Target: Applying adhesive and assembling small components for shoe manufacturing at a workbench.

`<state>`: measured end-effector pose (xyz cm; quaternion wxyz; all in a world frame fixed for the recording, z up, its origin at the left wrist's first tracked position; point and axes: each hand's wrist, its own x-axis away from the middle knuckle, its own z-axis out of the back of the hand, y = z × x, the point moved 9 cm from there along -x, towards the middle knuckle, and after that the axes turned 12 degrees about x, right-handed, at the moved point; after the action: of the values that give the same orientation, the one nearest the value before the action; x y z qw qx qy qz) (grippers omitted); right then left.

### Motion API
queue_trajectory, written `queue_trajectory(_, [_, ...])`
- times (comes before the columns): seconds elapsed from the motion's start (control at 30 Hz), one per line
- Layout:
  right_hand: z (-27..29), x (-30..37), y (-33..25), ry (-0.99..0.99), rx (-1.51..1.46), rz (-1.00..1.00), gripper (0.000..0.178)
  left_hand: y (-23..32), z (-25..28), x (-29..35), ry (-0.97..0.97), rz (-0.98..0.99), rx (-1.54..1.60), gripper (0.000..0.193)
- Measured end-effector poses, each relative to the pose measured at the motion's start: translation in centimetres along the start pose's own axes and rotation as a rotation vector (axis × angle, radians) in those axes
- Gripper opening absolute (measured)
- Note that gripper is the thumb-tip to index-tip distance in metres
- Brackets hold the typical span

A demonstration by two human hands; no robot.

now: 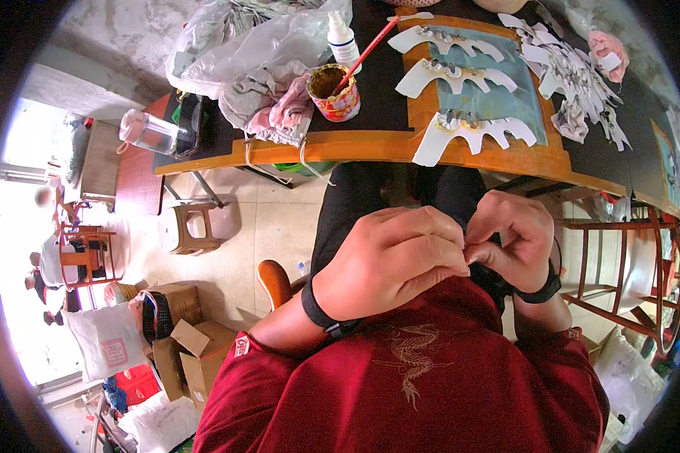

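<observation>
My left hand (pixel 400 260) and my right hand (pixel 512 240) meet in front of my chest, fingertips pinched together. Whatever lies between them is too small or too covered to make out. Just beyond, on the table, a white scalloped cut-out piece (pixel 437 146) hangs slightly over the front edge. Behind it lie two similar pieces, a middle one (pixel 413 80) and a far one (pixel 409 41), with small dark bits along their curved edges. All three rest on a bluish sheet (pixel 472 104) framed in wood.
A patterned tin (pixel 340 108) of brown paste holds a red stick (pixel 370 49). Beside it are a white bottle (pixel 342 44), a crumpled cloth (pixel 283 113) and a plastic bag (pixel 257 49). Many cut-outs (pixel 570 72) pile up at right. A stool (pixel 185 229) and cardboard boxes (pixel 204 359) stand left.
</observation>
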<state>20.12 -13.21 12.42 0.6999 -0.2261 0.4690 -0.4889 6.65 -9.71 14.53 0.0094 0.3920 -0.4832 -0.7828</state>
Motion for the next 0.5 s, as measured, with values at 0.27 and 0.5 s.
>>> queue_trajectory(0.27, [-0.35, 0.12, 0.35, -0.022, -0.059, -0.033, 0.023, -0.33, -0.31, -0.03, -0.022, 0.092, 0.058, 0.021])
queue_trajectory(0.5, [-0.88, 0.15, 0.65, -0.108, -0.065, -0.063, 0.023, -0.86, -0.66, 0.08, -0.082, 0.172, 0.108, 0.022])
